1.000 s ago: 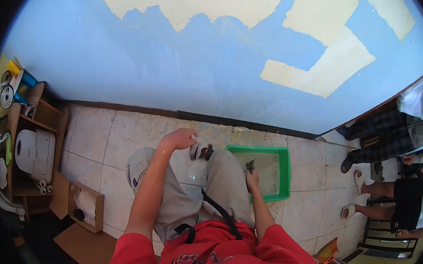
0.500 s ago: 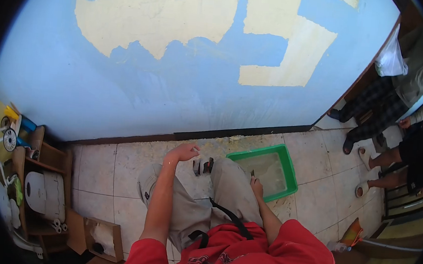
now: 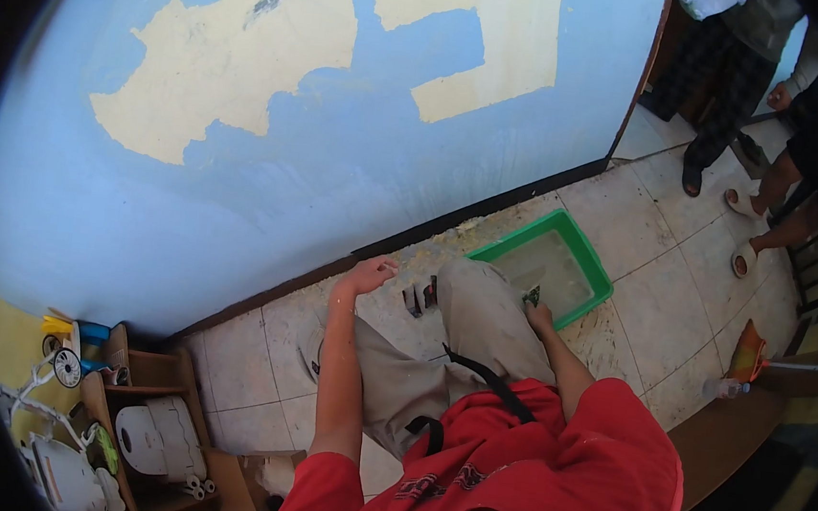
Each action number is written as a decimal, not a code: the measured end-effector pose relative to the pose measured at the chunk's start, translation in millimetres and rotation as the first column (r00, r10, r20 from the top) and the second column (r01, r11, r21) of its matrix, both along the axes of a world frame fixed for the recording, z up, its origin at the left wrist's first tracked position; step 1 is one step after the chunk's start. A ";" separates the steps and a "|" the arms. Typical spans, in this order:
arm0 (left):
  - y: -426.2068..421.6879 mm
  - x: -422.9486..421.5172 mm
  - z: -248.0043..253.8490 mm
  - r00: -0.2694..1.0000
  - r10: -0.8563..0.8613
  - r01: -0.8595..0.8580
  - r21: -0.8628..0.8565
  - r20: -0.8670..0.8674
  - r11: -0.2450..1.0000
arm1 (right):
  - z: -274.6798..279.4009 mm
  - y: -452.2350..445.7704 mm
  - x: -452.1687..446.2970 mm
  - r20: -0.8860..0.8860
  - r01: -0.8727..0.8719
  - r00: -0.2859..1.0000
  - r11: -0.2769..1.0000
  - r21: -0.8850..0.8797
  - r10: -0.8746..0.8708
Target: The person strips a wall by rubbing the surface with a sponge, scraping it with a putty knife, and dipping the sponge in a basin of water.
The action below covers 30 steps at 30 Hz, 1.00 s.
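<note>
My left hand (image 3: 367,275) hangs over my left knee, near the foot of the wall, its fingers loosely curled with nothing visible in them. My right hand (image 3: 540,316) is closed on a small dark tool (image 3: 533,295), held over the near edge of a green basin (image 3: 602,276). Greyish contents lie inside the basin. Small dark objects (image 3: 421,297) rest on the tiles between my knees. Ahead, the blue wall (image 3: 339,173) has large pale patches (image 3: 251,61) with ragged edges.
Shelves (image 3: 156,360) with white items stand at the left, beside an open cardboard box (image 3: 235,487). Two people stand at the upper right, one in sandals (image 3: 743,259). An orange dustpan (image 3: 747,354) and a plastic bottle (image 3: 725,388) lie at the right.
The view has turned, so the wall slants and the basin appears farther right. Both hands keep about the same pose; the tool in my right hand shows more clearly than half a second ago.
</note>
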<state>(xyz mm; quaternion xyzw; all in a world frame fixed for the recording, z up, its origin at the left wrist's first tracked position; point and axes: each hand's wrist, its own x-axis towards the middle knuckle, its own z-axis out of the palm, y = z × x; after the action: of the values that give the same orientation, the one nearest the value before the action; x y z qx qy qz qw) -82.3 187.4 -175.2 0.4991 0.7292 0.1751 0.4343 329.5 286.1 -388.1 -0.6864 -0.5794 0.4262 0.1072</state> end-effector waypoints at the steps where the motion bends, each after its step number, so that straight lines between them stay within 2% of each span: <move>1: 2.2 -1.9 1.5 1.000 -0.013 0.013 0.008 -0.001 1.000 | -7.0 4.3 -0.1 0.004 -0.022 1.000 1.000 0.013 0.022; 3: 6.4 -6.7 2.2 1.000 -0.024 0.024 0.042 -0.002 0.999 | -16.7 9.0 2.1 0.010 -0.051 0.999 0.999 -0.010 0.051; 5: 7.4 -8.4 6.6 1.000 0.004 -0.006 0.061 0.019 0.998 | 5.4 7.1 1.0 -0.012 -0.087 0.996 0.989 -0.122 0.086; 7: 9.5 -9.7 7.5 0.999 0.022 -0.026 0.080 0.044 0.996 | 4.2 10.0 0.4 -0.021 -0.117 0.993 0.981 -0.157 0.115; 9: 7.6 -15.9 2.1 0.999 0.037 -0.040 0.067 0.039 0.997 | -19.1 17.2 0.8 0.010 -0.143 0.989 0.967 -0.212 0.149; 10: 6.3 -20.0 -0.5 0.999 0.042 -0.044 0.067 0.032 0.997 | -25.5 23.5 3.3 0.006 -0.217 0.974 0.937 -0.273 0.227; 11: 2.6 -25.2 -6.0 0.999 0.044 -0.046 0.067 0.024 0.997 | 5.0 10.0 0.0 -0.047 -0.139 0.990 0.954 -0.264 0.131; 12: -5.3 -30.3 -17.0 0.999 0.046 -0.045 0.079 -0.006 0.996 | -18.9 20.1 5.3 -0.070 -0.221 0.975 0.918 -0.329 0.209; 15: -5.7 -42.4 -31.8 0.993 0.070 -0.058 0.120 -0.097 0.991 | -29.1 0.1 2.9 0.002 -0.091 0.995 0.961 -0.262 0.095; 18: -14.1 -48.9 -31.3 0.993 0.068 -0.050 0.179 -0.097 0.983 | -28.2 -11.0 -4.5 0.031 -0.038 0.998 0.973 -0.227 0.046; 22: -14.7 -49.1 -21.5 0.992 0.120 -0.115 0.106 -0.042 0.988 | -27.8 -4.7 -10.6 0.043 0.021 0.999 0.982 -0.188 -0.013; 26: -11.9 -56.7 -27.2 0.994 0.104 -0.102 0.119 -0.014 0.988 | -12.8 27.1 -16.1 0.032 0.036 0.999 0.989 -0.146 -0.032; 30: -8.2 -56.2 -32.2 0.996 0.090 -0.088 0.128 -0.015 0.988 | -5.8 52.2 -23.1 0.025 -0.034 0.999 0.991 -0.131 0.037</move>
<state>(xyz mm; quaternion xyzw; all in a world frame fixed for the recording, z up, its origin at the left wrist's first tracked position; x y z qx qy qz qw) -138.5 179.2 -207.4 0.4945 0.7426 0.2351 0.3858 306.4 338.3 -394.0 -0.6873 -0.5639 0.4555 0.0467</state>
